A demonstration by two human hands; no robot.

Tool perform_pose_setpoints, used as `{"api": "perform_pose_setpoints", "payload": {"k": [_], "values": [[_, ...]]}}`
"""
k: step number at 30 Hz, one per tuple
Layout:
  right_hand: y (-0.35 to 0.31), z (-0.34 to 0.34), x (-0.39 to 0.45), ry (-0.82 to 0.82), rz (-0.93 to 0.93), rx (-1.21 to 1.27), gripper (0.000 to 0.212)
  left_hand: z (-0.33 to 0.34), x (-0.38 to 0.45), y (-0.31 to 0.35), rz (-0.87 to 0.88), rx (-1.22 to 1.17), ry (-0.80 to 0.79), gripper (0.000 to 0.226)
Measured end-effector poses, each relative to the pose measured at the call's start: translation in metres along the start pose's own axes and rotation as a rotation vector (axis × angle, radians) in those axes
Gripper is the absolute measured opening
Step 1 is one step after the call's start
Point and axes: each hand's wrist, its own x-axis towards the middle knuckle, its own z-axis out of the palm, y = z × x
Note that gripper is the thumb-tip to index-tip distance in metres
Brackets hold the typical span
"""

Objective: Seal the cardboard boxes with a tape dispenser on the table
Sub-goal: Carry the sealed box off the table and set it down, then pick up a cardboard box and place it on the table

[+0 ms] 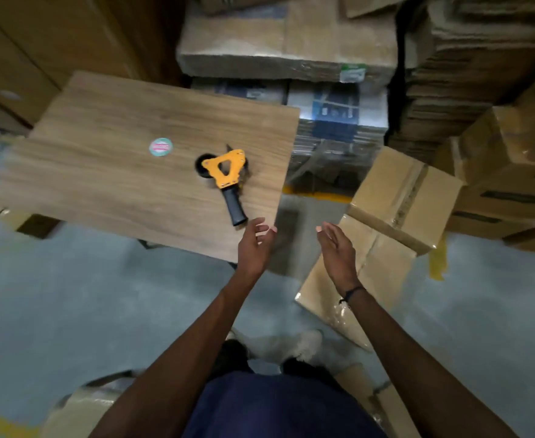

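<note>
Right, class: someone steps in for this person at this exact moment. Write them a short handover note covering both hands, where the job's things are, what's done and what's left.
Left hand: open, holding nothing, just short of the tape dispenser's black handle.
Right hand: open, empty, above the flat cardboard on the floor.
Tape dispenser: lying on the wooden table, near its right edge.
Nearest cardboard box: off the table to the right, tilted, tape already along its top seam.
Done: no box on the table yet.
Left: bring a box onto the table, pick up the dispenser, tape the seam.

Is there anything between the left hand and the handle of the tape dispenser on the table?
Nothing visible. The left hand is open just short of the tape dispenser, whose black handle points toward it over bare table.
</note>
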Motion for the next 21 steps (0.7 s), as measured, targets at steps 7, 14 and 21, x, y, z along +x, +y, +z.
{"api": "perform_pose_setpoints", "payload": {"k": [7,14,21], "values": [[-0.051,0.19,-0.014,-0.325,-0.107,-0.108,0.033,-0.189,0.022,-0.012,-0.003,-0.092,0.318,0.026],[-0.094,0.366,-0.04,-0.552,-0.192,-0.231,0.021,-0.358,0.035,-0.042,-0.068,-0.221,0.635,0.018],[-0.121,0.491,-0.05,-0.762,-0.29,-0.376,0.02,-0.472,0.037,-0.065,-0.099,-0.356,0.85,0.016]]}}
